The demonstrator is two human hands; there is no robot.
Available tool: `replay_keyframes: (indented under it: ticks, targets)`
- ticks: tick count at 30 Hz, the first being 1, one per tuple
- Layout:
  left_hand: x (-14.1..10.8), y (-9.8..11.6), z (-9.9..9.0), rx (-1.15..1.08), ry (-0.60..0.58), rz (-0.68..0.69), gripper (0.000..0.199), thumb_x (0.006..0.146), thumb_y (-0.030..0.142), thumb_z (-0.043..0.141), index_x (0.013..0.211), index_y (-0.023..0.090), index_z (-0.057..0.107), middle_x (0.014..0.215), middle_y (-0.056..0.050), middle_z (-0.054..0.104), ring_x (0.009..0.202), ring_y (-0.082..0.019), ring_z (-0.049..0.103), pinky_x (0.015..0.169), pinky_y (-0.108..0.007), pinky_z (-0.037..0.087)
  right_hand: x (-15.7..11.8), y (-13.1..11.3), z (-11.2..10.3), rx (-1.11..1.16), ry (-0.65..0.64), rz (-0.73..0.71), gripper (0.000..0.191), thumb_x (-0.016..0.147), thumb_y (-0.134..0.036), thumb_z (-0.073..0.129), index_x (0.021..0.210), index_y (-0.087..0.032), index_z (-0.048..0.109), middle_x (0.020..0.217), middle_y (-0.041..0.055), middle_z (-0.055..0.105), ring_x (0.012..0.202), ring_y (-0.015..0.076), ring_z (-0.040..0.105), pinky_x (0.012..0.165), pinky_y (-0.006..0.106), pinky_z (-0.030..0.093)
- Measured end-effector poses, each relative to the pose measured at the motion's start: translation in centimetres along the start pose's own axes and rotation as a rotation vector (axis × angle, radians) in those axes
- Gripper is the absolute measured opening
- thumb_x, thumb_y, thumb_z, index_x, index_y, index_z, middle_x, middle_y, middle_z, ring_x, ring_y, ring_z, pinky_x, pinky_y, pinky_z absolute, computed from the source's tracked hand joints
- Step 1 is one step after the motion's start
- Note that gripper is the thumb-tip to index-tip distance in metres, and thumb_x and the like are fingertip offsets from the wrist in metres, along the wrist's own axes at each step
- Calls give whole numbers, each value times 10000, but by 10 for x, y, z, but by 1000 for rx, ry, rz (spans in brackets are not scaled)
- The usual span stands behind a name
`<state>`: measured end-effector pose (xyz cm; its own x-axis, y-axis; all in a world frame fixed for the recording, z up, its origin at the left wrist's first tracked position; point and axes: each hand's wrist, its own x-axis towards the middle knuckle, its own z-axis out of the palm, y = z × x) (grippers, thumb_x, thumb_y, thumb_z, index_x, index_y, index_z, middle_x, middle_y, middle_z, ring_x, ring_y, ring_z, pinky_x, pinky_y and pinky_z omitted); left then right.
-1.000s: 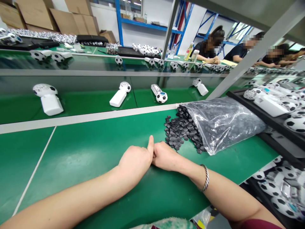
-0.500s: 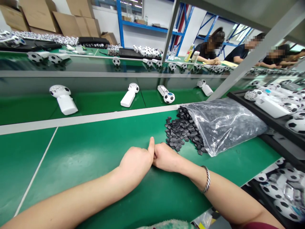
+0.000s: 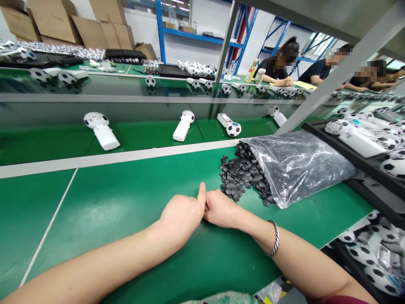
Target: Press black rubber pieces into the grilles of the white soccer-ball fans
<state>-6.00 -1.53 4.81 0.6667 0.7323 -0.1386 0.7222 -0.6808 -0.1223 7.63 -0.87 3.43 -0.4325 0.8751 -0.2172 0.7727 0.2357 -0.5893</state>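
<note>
My left hand (image 3: 183, 215) and my right hand (image 3: 221, 209) meet knuckle to knuckle above the green tabletop (image 3: 126, 190). Both are closed, and one finger or thumb of the left points up where they touch. The curled fingers face away from me, so anything inside them is hidden. Just beyond my right hand lies a loose heap of small black plastic pieces (image 3: 243, 173). They spill from the mouth of a clear plastic bag (image 3: 303, 162) lying on its side.
Behind a pale ledge, white handheld devices with football-patterned heads (image 3: 106, 137) lie on a green conveyor belt (image 3: 142, 133). Black trays (image 3: 357, 154) of similar parts stand at the right, beneath a slanted metal post (image 3: 335, 67). Several people sit further back.
The devices on the near belt have shifted to the right, and those on the far line slightly to the left. My hands stay in the same place, pressed together.
</note>
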Motion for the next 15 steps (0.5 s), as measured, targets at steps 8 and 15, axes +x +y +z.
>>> replay_keyframes:
  ticks: [8,15]
  targets:
    - [36,-31,31,-453,238,83,348,793,158,468,1139,180,498,935,-34,673,882,-196,621,783,-319,479,9,19,6,-143,205,-46,231,719,-118,413,547,-187,275,498,-48,380,482,80,339,482,216,236]
    - [40,-42,38,-413,385,-95,337,798,325,489,1113,205,489,1007,-24,625,916,-198,571,796,-340,469,27,65,-6,-322,660,-296,254,818,-421,456,907,-190,512,912,81,571,865,209,547,748,319,434]
